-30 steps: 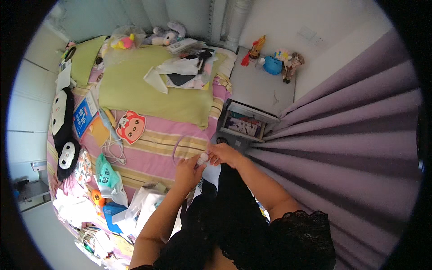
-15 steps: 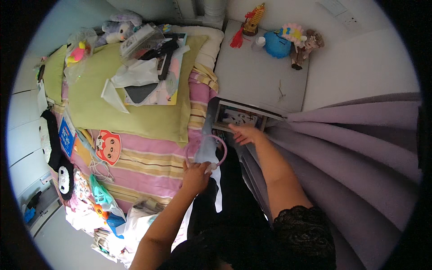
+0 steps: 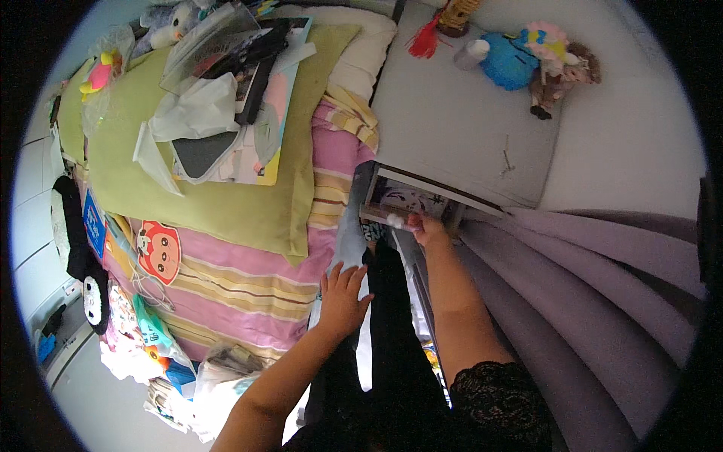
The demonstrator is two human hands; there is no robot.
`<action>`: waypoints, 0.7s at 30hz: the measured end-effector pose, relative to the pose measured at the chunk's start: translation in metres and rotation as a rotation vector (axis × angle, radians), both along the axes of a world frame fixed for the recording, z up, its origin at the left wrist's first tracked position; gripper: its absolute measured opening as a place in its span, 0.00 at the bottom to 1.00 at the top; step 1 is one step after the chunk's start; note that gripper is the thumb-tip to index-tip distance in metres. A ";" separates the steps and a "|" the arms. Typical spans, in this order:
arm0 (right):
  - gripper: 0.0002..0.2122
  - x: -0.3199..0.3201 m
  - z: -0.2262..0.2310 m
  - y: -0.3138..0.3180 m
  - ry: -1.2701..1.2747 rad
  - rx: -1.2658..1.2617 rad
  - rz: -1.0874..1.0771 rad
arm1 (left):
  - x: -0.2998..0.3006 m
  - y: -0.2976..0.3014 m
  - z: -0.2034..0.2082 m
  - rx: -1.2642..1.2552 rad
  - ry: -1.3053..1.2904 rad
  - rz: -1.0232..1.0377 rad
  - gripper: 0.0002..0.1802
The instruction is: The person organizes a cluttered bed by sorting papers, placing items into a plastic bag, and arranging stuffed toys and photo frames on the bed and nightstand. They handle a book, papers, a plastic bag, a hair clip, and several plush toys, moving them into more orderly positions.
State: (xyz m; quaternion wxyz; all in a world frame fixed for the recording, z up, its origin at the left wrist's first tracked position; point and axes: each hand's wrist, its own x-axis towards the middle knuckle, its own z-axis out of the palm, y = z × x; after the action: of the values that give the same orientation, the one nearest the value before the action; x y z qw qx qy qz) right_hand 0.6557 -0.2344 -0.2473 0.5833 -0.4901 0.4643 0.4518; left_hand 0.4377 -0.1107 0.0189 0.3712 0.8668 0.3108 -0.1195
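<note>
One small white piece (image 3: 395, 221) is showing at the fingertips of my right hand (image 3: 431, 230), which is apparently pinching it at the near edge of an open drawer (image 3: 374, 214); whether it is touching that edge, I cannot tell. My left hand (image 3: 344, 303) is hovering nearer to me and left of the drawer, fingers spread, gripping nothing visible. Inside the drawer, a printed sheet (image 3: 410, 200) is lying face up. Left of the drawer, a striped bed cover (image 3: 241, 290) is stretching away. By my judgement, I am handling the piece at the drawer's front; the next move is calling for a steady pinch, clear of the edge.
</note>
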 end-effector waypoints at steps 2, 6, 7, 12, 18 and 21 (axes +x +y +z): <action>0.07 0.019 -0.027 0.003 -0.001 -0.078 -0.065 | -0.023 -0.005 -0.002 -0.043 0.018 0.010 0.33; 0.07 0.010 0.025 0.037 0.138 -0.121 0.063 | -0.066 -0.016 -0.003 -0.177 -0.010 0.187 0.31; 0.07 -0.001 0.029 0.030 0.111 -0.099 -0.002 | -0.076 -0.015 -0.002 -0.223 -0.048 0.260 0.30; 0.08 -0.068 0.186 0.032 0.176 0.027 0.225 | -0.076 0.009 0.050 -0.020 -0.132 0.245 0.36; 0.06 -0.142 0.355 0.098 0.218 0.507 0.761 | -0.098 0.020 0.140 0.290 -0.311 0.116 0.31; 0.07 -0.181 0.410 0.143 0.186 0.515 0.882 | -0.135 0.025 0.174 0.424 -0.356 0.268 0.28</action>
State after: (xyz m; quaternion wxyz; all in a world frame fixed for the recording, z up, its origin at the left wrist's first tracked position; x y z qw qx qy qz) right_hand 0.4747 -0.0910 0.1625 0.3956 -0.4375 0.1373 0.7957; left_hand 0.3028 -0.0857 0.1931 0.2432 0.8835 0.3705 0.1518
